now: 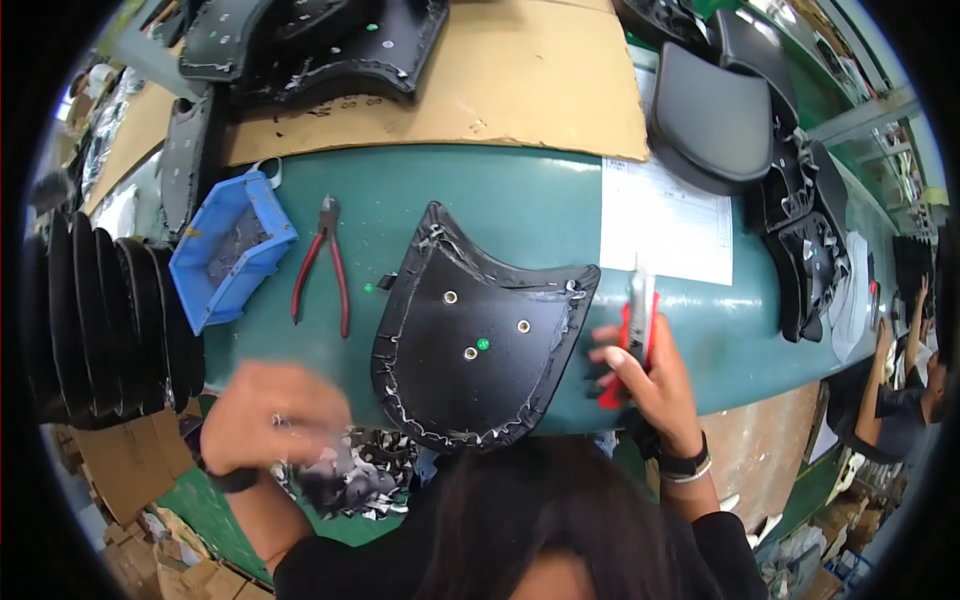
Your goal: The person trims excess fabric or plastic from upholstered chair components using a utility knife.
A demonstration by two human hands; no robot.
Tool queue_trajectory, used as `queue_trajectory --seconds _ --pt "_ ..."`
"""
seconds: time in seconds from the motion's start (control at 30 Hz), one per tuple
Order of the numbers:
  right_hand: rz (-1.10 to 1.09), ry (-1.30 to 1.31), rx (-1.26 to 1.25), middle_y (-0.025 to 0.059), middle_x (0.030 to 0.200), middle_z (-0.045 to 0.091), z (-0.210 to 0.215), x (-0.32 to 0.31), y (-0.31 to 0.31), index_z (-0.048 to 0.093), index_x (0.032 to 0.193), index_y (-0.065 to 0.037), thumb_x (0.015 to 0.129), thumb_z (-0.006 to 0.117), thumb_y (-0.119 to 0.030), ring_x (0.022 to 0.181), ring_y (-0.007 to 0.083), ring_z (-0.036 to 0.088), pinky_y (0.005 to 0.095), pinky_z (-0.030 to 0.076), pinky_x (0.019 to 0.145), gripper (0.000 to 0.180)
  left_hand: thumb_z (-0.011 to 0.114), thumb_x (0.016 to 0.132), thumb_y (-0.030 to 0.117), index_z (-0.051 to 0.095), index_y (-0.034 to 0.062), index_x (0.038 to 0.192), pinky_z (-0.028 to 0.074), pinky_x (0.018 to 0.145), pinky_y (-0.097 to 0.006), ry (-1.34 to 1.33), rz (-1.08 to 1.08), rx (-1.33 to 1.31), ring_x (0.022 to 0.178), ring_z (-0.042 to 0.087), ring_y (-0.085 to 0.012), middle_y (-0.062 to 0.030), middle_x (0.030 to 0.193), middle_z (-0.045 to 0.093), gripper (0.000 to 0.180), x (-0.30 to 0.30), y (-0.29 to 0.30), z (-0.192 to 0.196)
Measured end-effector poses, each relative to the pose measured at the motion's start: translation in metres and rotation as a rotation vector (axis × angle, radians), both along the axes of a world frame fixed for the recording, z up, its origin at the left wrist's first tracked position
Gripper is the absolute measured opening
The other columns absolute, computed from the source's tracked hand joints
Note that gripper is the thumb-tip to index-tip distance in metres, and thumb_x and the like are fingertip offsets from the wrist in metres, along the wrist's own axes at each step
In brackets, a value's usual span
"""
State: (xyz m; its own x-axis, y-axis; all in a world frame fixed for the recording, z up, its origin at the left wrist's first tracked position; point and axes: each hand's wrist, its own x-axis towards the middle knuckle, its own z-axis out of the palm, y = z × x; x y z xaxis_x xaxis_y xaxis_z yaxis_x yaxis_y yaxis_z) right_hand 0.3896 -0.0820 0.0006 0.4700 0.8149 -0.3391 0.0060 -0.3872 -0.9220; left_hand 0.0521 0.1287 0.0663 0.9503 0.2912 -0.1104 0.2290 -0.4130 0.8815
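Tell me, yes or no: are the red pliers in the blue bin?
No, the red pliers lie on the green table beside the blue bin.

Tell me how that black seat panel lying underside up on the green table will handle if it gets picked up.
The black seat panel probably stays stiff: its moulded base holds a curved shape with metal inserts. The stapled cover edge looks ragged, so it may snag fingers. Lying flat, it seems unlikely to roll.

Seat-upholstery workshop: workbench, pliers
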Motion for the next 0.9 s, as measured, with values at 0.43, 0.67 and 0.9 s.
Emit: queue_trajectory --seconds 0.43,0.67,0.9 --pt "-0.352 0.025 0.279 0.0036 0.119 0.051 0.0 0.099 0.049 0.044 0.137 -0.009 0.093 0.061 -0.012 0.098 0.0135 0.057 0.0322 0.06 0.07 0.047 0.067 0.093 0.033 0.063 0.0009 0.117 0.054 0.087 -0.033 -0.755 0.926 -0.839 0.093 0.067 -0.0189 -0.0089 0.11 0.069 0.041 0.114 0.107 -0.012" --pt "-0.538 0.056 0.41 0.0001 0.116 0.05 -0.023 0.145 0.099 0.048 0.135 -0.011 0.091 0.063 -0.015 0.093 0.0095 0.052 0.0299 0.058 0.066 0.047 0.065 0.094 0.042 0.063 0.0064 0.103 0.048 0.064 -0.027 -0.805 0.898 -0.814 0.075 0.063 -0.0138 -0.0016 0.088 0.064 0.037 0.131 0.141 -0.039" --pt "-0.137 -1.005 0.113 0.0225 0.126 0.046 0.02 0.081 0.036 0.065 0.11 -0.008 0.079 0.068 -0.007 0.104 0.0335 0.055 0.0429 0.049 0.087 0.032 0.056 0.097 0.047 0.053 0.0098 0.129 0.049 0.079 -0.031 -0.38 0.637 -0.646 0.095 0.06 -0.0154 -0.0051 0.113 0.06 0.048 0.177 0.065 -0.044"
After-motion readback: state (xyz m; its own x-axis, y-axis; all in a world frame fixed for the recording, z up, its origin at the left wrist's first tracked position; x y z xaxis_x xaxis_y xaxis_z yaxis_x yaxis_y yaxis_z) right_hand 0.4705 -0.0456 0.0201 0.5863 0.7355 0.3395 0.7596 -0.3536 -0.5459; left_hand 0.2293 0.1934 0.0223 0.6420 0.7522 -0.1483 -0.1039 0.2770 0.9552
